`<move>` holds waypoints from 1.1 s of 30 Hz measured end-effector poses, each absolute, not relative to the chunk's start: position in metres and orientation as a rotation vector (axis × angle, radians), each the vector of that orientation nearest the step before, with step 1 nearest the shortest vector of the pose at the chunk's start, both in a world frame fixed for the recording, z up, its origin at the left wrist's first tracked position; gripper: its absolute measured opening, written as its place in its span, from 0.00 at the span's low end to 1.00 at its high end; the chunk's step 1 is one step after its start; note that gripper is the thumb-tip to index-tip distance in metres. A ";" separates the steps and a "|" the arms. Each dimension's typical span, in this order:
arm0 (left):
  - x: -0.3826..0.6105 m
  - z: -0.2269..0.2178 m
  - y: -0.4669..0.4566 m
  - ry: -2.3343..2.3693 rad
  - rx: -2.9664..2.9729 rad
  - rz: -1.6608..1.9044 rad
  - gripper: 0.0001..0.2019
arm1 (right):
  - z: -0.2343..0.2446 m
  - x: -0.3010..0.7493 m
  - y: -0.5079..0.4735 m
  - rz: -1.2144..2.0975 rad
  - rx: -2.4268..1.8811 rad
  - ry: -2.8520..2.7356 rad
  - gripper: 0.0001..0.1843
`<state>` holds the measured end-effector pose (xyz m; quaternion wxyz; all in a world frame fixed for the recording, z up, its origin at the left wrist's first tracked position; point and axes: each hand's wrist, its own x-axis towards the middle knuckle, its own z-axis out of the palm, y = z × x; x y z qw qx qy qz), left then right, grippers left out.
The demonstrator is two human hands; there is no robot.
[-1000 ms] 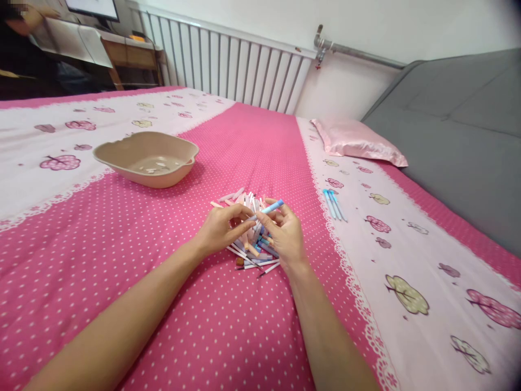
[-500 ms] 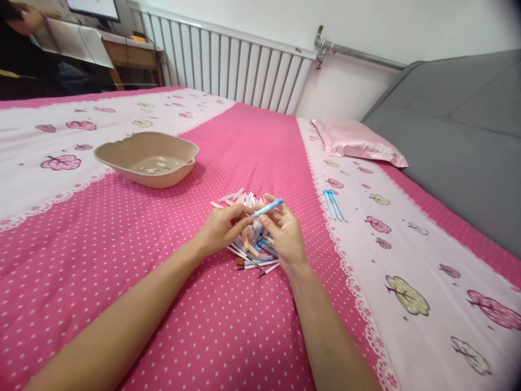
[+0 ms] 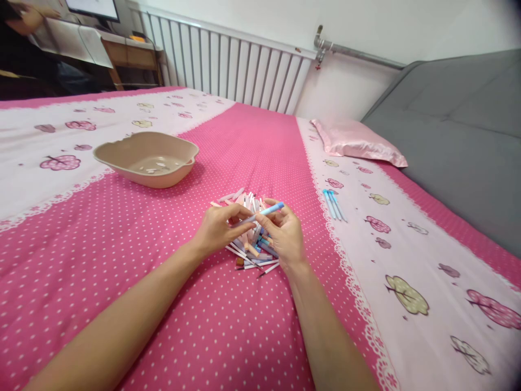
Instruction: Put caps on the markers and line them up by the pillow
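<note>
Both hands hold a slim blue pen (image 3: 272, 208) above a loose pile. My right hand (image 3: 285, 231) pinches its light blue barrel, with the darker blue end pointing up to the right. My left hand (image 3: 220, 225) grips the paler, whitish end between thumb and fingers. Below lies a heap of pen parts (image 3: 254, 250) in pink, peach, white and blue, with several thin white sticks with dark tips at its near side. My hands cover part of this heap. Off to the right, a few blue pens (image 3: 334, 205) lie side by side on the bedspread.
A beige plastic basin (image 3: 146, 157) with a few small pale pieces in it stands at the left on the pink dotted bedspread (image 3: 244, 326). A pink pillow (image 3: 358, 142) lies near the grey headboard (image 3: 456, 125). Beyond the bed, a person sits at a desk (image 3: 126, 51).
My left hand has shifted slightly left along the pen, and a longer whitish stretch now shows between my hands. The right hand has barely moved.
</note>
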<state>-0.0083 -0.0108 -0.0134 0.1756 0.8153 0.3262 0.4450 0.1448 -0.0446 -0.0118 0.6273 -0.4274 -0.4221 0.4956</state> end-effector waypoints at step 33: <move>-0.009 -0.008 -0.011 0.910 2.365 1.272 0.09 | -0.009 0.148 -0.045 1.080 -0.923 -1.010 0.21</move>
